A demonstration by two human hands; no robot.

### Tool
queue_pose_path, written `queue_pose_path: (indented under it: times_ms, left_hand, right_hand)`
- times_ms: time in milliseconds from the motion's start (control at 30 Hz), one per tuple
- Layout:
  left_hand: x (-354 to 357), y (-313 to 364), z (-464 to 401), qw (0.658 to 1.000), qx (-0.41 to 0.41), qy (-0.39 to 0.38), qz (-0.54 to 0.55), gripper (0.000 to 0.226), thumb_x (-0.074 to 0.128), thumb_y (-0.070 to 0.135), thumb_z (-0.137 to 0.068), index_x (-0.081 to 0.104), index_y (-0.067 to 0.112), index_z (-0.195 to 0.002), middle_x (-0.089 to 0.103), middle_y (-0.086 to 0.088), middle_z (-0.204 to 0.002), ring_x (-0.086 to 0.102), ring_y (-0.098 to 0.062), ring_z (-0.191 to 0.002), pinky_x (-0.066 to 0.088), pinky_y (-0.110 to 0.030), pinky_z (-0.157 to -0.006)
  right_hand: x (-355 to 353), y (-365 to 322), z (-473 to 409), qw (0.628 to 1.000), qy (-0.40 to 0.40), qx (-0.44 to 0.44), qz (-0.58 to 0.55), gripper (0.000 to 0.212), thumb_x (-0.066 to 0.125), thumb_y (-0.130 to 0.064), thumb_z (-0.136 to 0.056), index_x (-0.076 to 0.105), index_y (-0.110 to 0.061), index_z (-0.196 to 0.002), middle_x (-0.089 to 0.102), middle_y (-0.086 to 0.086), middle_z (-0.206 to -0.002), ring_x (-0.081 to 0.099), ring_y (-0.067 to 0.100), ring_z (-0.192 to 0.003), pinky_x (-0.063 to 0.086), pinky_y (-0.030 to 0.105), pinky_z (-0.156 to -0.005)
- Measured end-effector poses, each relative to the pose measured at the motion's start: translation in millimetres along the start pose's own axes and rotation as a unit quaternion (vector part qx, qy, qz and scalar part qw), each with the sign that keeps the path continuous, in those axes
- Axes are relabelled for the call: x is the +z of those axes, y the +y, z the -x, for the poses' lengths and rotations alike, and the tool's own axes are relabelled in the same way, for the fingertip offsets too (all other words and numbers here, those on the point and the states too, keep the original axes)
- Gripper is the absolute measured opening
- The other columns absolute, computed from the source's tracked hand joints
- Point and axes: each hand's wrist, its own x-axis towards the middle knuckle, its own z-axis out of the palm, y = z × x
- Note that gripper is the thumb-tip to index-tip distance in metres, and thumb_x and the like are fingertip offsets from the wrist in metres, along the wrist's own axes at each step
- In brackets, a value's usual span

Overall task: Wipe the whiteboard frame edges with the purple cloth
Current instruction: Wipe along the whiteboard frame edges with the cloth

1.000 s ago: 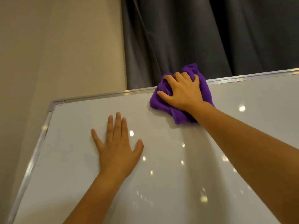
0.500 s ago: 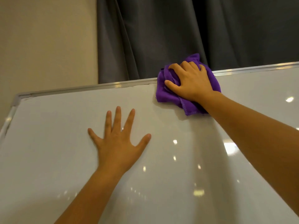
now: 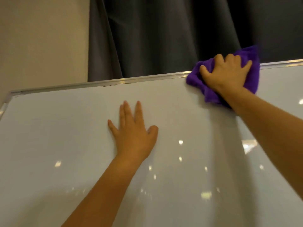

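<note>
I can read no writing, brand or label anywhere on the whiteboard [image 3: 65,145]. My right hand [image 3: 224,74] has its grip closed over the bunched purple cloth [image 3: 250,77], fingers curled on top, pressing it against the silver top frame edge [image 3: 131,81] toward the right end. My left hand [image 3: 134,136] lies flat on the white panel, fingers spread apart, holding nothing. A dark grey curtain [image 3: 164,38] hangs behind the board, beside a beige wall [image 3: 41,43].

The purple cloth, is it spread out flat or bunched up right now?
Bunched up. The purple cloth shows folds and lumps under the right hand, which presses it over the whiteboard's silver top frame edge.
</note>
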Motion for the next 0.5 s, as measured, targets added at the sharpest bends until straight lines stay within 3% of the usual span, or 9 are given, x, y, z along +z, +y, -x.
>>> queue_pose_path:
  times_ms: [100, 200, 300, 400, 500]
  left_hand:
    - [15, 36, 8, 1.000, 0.023, -0.007, -0.018, 0.080, 0.008, 0.079, -0.075, -0.021, 0.044, -0.141, -0.028, 0.000, -0.154, -0.026, -0.027, -0.141, -0.010, -0.067, -0.105]
    - [20, 40, 10, 0.999, -0.006, 0.008, -0.034, 0.090, -0.008, 0.085, -0.060, -0.024, 0.046, -0.140, -0.026, 0.000, -0.155, -0.026, -0.029, -0.141, -0.007, -0.069, -0.106]
    - [21, 37, 10, 0.999, -0.008, 0.016, -0.041, 0.085, -0.011, 0.086, -0.058, -0.036, 0.048, -0.129, -0.025, 0.001, -0.155, -0.024, -0.029, -0.142, -0.004, -0.069, -0.108]
    - [23, 39, 10, 0.999, 0.001, 0.015, -0.041, 0.081, -0.011, 0.089, -0.059, -0.039, 0.050, -0.125, -0.028, 0.002, -0.154, -0.024, -0.028, -0.142, -0.003, -0.069, -0.108]
    - [27, 44, 11, 0.999, 0.004, 0.023, -0.040, 0.082, -0.008, 0.089, -0.060, -0.041, 0.050, -0.125, -0.029, 0.002, -0.154, -0.024, -0.028, -0.142, -0.003, -0.068, -0.109]
  right_hand:
    - [7, -36, 10, 1.000, 0.002, -0.026, -0.012, 0.064, 0.035, -0.061, -0.083, 0.045, -0.013, -0.124, 0.047, 0.018, -0.128, 0.037, 0.038, -0.124, 0.011, 0.064, -0.109]
    - [18, -64, 19, 0.984, -0.004, -0.177, -0.025, 0.067, 0.033, -0.067, -0.081, 0.041, -0.021, -0.130, 0.048, 0.010, -0.130, 0.040, 0.033, -0.122, 0.013, 0.062, -0.108]
    - [16, -52, 12, 0.957, -0.025, -0.285, -0.053, 0.066, 0.034, -0.069, -0.082, 0.037, -0.027, -0.133, 0.048, 0.006, -0.130, 0.042, 0.030, -0.120, 0.022, 0.058, -0.105]
    - [9, -6, -3, 0.954, -0.023, -0.295, -0.053, 0.064, 0.035, -0.068, -0.082, 0.038, -0.028, -0.131, 0.051, 0.008, -0.124, 0.046, 0.031, -0.115, 0.030, 0.054, -0.098]
    - [-3, 57, -15, 0.969, -0.006, -0.243, -0.043, 0.064, 0.034, -0.068, -0.078, 0.043, -0.024, -0.125, 0.054, 0.012, -0.117, 0.047, 0.034, -0.112, 0.034, 0.053, -0.094]
